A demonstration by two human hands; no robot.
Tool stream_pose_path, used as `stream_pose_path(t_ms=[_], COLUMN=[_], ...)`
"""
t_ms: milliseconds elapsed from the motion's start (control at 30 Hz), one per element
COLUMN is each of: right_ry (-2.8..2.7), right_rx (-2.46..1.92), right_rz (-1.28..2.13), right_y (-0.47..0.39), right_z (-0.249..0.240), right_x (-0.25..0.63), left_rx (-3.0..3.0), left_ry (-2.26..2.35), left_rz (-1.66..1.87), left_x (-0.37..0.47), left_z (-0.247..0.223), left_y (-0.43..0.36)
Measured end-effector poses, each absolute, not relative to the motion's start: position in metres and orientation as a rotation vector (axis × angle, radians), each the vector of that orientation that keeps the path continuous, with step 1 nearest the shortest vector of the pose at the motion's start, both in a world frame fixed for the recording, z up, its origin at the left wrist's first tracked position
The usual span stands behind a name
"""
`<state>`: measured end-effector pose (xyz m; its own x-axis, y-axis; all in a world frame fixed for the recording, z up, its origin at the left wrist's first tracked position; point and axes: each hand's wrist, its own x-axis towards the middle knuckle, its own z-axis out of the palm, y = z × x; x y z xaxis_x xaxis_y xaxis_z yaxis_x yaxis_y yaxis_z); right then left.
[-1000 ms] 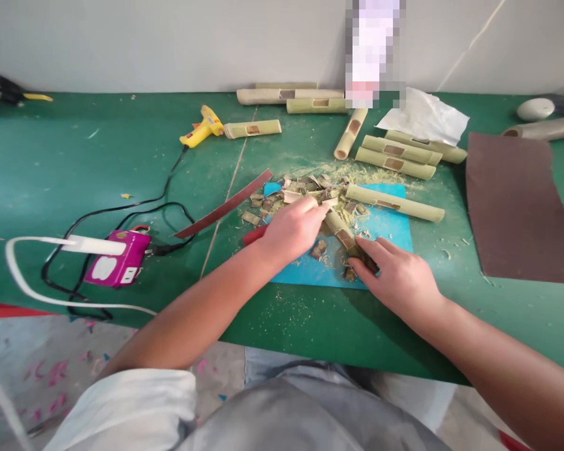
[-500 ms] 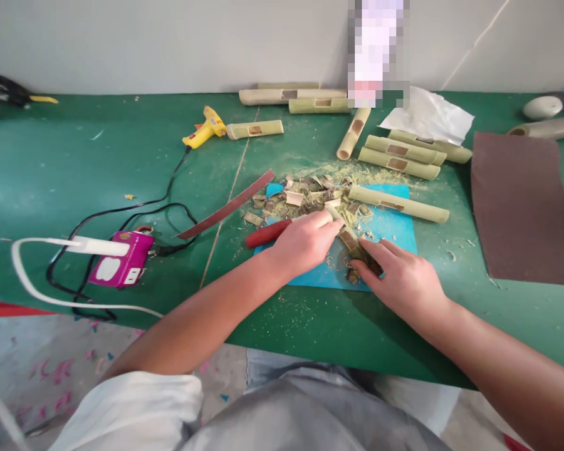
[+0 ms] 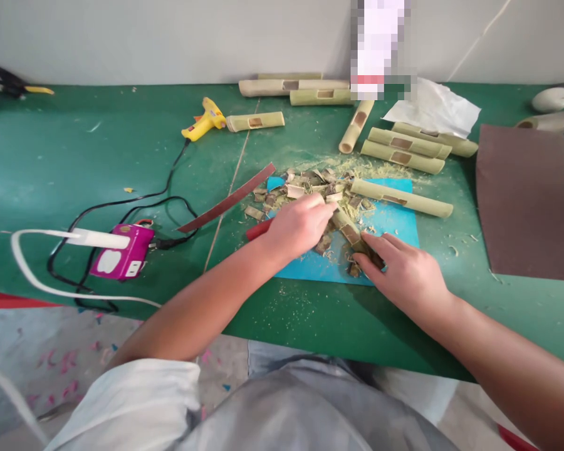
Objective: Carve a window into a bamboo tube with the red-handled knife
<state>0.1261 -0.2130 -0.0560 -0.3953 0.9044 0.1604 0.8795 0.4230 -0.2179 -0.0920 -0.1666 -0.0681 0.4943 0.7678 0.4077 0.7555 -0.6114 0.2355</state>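
A short bamboo tube (image 3: 349,233) with a rectangular notch cut in its side lies slantwise over a blue sheet (image 3: 395,228). My right hand (image 3: 404,269) grips its near end, thumb on one side and fingers on the other. At the far end is my left hand (image 3: 298,222), closed, its fingertips against the tube; whether anything else is inside that fist is hidden. A red handle (image 3: 258,230) pokes out from under my left hand, the rest of it covered. Bamboo chips (image 3: 296,190) and sawdust are heaped just beyond. Another notched bamboo tube (image 3: 402,198) rests on the sheet's right side.
More notched tubes (image 3: 402,153) lie toward the wall, near crumpled white paper (image 3: 435,109). Brown sandpaper (image 3: 526,203) covers the right side, and a narrow sandpaper strip (image 3: 228,197) lies left. Farther left are a yellow glue gun (image 3: 204,120) and a magenta power socket (image 3: 122,250) with trailing cords.
My left hand has slid slightly up and left along the tube, toward its far end, baring more of it. The right hand keeps its grip. The view has shifted slightly.
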Motion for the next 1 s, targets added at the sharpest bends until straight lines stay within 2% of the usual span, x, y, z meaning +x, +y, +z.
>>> stream_pose_path(t_ms=[100, 367, 533, 733, 1000], right_ry=[-2.418, -2.429, -2.422, -2.414, -2.419], right_rx=[-1.572, -1.623, -1.653, -1.664, -1.659], right_rz=[0.133, 0.170, 0.176, 0.170, 0.176], right_y=[-0.213, -0.212, -0.212, -0.211, -0.210], right_z=[-0.056, -0.056, -0.054, -0.055, -0.056], right_x=[0.126, 0.126, 0.125, 0.124, 0.126], left_rx=[2.668, 2.441, 2.281, 2.284, 2.254], left_ry=[1.468, 1.256, 1.211, 1.345, 1.520], left_rz=[0.766, 1.070, 0.890, 0.756, 0.760], left_x=[-0.093, -0.094, -0.088, -0.072, -0.096], left_z=[-0.066, -0.037, -0.032, -0.052, -0.070], left_y=[-0.166, -0.199, -0.257, -0.321, -0.334])
